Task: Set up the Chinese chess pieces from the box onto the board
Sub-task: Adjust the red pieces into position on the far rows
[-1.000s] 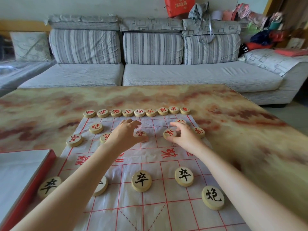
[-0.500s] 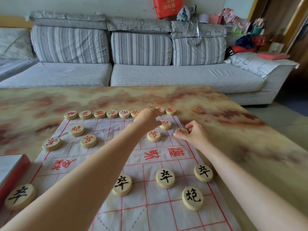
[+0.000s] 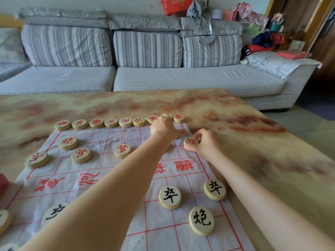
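**Red soldier pinched at the right board edge; left hand at the far right corner**

The board sheet (image 3: 108, 134) lies flat on the table (image 3: 244, 124), its long axis running from the lower frame toward the sofa (image 3: 181, 78).

The right hand (image 3: 205, 144) pinches the red soldier piece (image 3: 190, 141) between thumb and fingertips. The piece lies flat on the sheet's right border line.

The left hand (image 3: 165, 126) reaches over the far right corner, its knuckles toward the camera. Whether it holds anything cannot be told.

The red back row (image 3: 111, 122) runs left to right along the sheet's far edge, its characters inverted to the viewer. The characters on the black pieces (image 3: 170, 197) read upright.

There is bare table right of the sheet and beyond the back row. A red box (image 3: 2, 182) corner shows at the left frame edge.
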Tool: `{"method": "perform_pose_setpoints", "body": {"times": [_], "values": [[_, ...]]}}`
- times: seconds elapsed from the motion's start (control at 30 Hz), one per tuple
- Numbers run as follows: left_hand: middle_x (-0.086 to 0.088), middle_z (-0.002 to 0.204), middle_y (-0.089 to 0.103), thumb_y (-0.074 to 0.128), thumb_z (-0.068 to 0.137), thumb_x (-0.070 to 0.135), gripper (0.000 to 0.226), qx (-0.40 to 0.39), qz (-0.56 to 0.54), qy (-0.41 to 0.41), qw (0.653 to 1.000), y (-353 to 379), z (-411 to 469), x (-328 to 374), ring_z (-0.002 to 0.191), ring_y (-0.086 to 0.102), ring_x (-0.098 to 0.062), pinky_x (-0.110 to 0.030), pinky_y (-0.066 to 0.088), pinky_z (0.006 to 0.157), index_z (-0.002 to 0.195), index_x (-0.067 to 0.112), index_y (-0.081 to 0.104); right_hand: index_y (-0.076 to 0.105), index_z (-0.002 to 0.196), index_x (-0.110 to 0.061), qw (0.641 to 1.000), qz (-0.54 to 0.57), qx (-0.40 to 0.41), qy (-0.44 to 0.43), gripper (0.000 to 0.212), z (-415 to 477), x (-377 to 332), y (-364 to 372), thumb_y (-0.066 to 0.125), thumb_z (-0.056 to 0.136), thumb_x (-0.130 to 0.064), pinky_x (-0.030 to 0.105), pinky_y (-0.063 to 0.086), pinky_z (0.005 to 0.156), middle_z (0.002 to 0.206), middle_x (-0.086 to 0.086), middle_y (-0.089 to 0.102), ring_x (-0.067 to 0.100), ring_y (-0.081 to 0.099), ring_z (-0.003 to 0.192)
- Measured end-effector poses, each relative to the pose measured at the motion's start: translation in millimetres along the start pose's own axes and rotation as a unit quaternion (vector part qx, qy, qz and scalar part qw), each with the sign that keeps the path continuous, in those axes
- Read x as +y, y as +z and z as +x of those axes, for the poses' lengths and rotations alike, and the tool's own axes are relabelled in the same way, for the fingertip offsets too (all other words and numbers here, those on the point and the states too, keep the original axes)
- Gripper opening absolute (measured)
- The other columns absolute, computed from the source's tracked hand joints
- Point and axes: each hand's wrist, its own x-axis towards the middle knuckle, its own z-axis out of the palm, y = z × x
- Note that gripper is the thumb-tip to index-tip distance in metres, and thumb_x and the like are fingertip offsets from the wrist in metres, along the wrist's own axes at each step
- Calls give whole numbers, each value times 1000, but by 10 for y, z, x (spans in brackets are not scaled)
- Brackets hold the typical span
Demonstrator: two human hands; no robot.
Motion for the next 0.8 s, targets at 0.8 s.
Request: {"method": "perform_pose_setpoints", "body": {"times": [0.8], "values": [[-12, 118, 61, 79, 64, 38, 64, -50, -139, 26, 989, 118, 71, -301, 110, 56, -26, -32, 47, 88, 117, 9, 58, 57, 124, -20, 991, 88, -101, -27, 53, 41, 99, -75, 72, 74, -8, 31, 44, 97, 126, 3, 54, 21, 54, 113]]}}
